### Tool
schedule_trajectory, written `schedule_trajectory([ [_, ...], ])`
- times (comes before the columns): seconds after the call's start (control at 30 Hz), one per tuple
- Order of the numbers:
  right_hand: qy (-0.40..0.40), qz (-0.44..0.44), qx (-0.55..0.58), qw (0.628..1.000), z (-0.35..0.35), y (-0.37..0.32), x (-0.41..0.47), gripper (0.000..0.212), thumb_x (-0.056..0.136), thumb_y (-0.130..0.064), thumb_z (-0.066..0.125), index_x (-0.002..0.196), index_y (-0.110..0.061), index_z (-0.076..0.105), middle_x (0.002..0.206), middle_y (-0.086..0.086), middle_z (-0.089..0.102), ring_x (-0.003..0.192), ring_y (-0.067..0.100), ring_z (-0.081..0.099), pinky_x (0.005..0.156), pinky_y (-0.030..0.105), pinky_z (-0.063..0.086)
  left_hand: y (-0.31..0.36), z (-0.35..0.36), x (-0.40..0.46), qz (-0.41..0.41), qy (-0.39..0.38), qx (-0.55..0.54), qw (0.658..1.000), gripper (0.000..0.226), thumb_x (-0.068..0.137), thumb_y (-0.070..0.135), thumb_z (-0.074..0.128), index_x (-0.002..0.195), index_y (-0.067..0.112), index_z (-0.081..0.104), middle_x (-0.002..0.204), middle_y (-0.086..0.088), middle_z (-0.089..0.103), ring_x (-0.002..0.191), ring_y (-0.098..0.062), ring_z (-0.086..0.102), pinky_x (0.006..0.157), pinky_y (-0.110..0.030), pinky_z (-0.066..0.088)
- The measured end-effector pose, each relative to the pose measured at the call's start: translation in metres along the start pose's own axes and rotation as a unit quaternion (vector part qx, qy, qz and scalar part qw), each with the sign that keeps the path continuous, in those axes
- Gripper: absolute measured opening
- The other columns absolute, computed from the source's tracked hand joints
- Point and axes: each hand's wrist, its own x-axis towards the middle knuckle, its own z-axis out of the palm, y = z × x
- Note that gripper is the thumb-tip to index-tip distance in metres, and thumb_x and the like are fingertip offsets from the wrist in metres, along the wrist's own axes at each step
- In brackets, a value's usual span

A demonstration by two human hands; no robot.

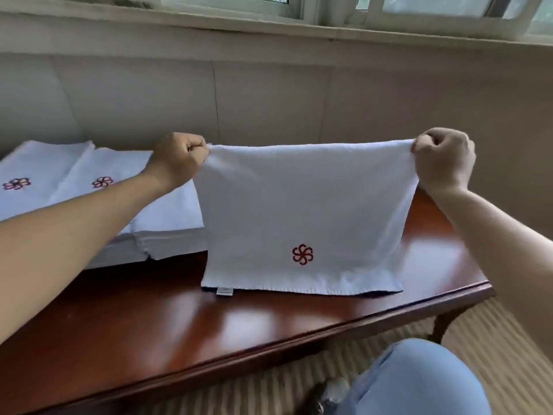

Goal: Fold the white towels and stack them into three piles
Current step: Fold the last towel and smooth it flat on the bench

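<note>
1. Beneath a window sill and a pale panelled wall, a polished reddish-brown surface (269, 319) is carrying the work, with striped carpet showing below its near edge.
2. Two piles of folded white towels are sitting at the left of it, a far-left pile (33, 175) and a second pile (167, 223) just beside it, each topped with a red pinwheel emblem; a third pile is not visible.
3. Hanging in the air at centre, a white towel (302, 211) is being stretched taut by its top edge, its bottom hem just touching or hovering at the wood.
4. Gripping the corners, the left hand (179, 158) and the right hand (443, 158) are both curling their fingers tightly round the cloth.
5. Folding appears to be mid-step; the next move is likely calling for lowering the towel flat and bringing the edges together evenly.
</note>
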Motion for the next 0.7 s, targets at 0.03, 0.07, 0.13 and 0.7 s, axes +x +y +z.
schedule_trajectory([
  [0.03,0.019,0.0,0.023,1.0,0.002,0.014,0.003,0.03,0.072,-0.018,0.042,0.075,0.001,0.065,0.068,0.015,0.064,0.07,0.036,0.057,0.063,0.038,0.044,0.001,0.014,0.01,0.014,0.001,-0.02,1.0,0.022,0.072,0.02,0.041,0.061,0.004,0.051,0.046,0.006,0.043,0.049,-0.017,0.042,0.057,-0.027,0.037],
  [0.07,0.034,0.001,0.056,0.998,0.003,0.027,0.007,0.029,0.07,-0.019,0.042,0.069,-0.003,0.065,0.061,0.007,0.063,0.061,0.028,0.054,0.059,0.036,0.041,0.001,0.026,0.021,0.032,0.005,-0.044,0.998,0.022,0.07,0.018,0.04,0.059,0.001,0.049,0.044,0.007,0.04,0.046,-0.011,0.039,0.052,-0.023,0.033],
  [0.13,0.053,0.009,0.11,0.993,0.007,0.047,0.021,0.024,0.066,-0.022,0.041,0.057,-0.017,0.063,0.05,-0.008,0.056,0.049,0.012,0.045,0.05,0.029,0.033,0.002,0.045,0.045,0.06,0.017,-0.094,0.994,0.024,0.067,0.014,0.039,0.057,-0.007,0.045,0.042,0.009,0.037,0.041,-0.004,0.034,0.043,-0.018,0.024],
  [0.7,-0.451,0.091,-0.032,0.888,0.161,0.163,-0.012,0.036,0.093,-0.02,0.061,0.128,-0.03,0.066,0.137,-0.005,0.06,0.114,0.02,0.061,0.09,0.033,0.052,-0.04,0.227,0.064,-0.041,-0.319,0.222,0.921,0.049,0.099,0.036,0.055,0.147,0.03,0.048,0.155,-0.003,0.036,0.14,-0.029,0.035,0.109,-0.041,0.041],
])
